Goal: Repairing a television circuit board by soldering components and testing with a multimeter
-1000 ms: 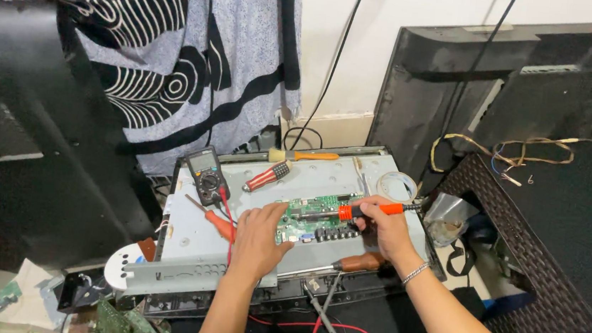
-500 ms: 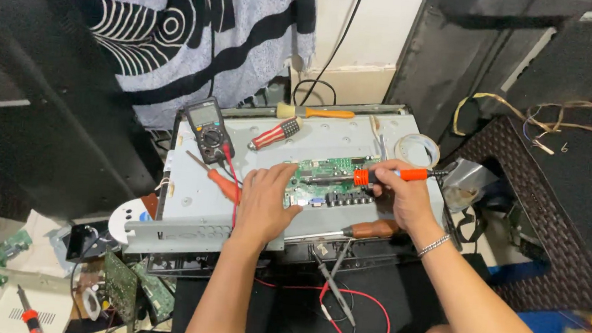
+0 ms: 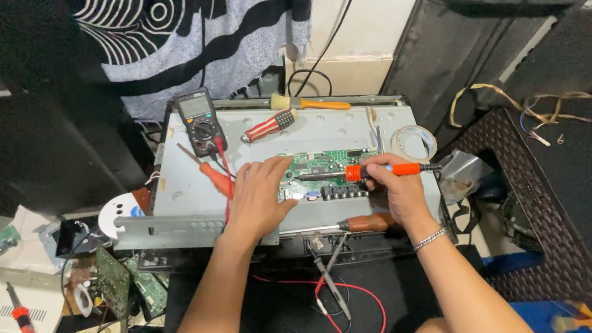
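Now, right hand [image 3: 399, 190] gripping soldering iron [image 3: 381, 171] (orange grip), left hand [image 3: 259, 195] touching circuit board [image 3: 325, 163]

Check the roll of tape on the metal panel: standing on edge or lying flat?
Lying flat: the roll of tape shows its open ring face upward on the metal panel.

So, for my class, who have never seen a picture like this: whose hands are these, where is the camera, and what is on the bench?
The camera sits on the person's head, looking down at their own bare hands. The right hand holds an orange-handled soldering iron with its tip over a green circuit board. The left hand presses on the board's edge. The board lies on a grey metal panel, along with a multimeter, screwdrivers, a brush and a roll of tape.
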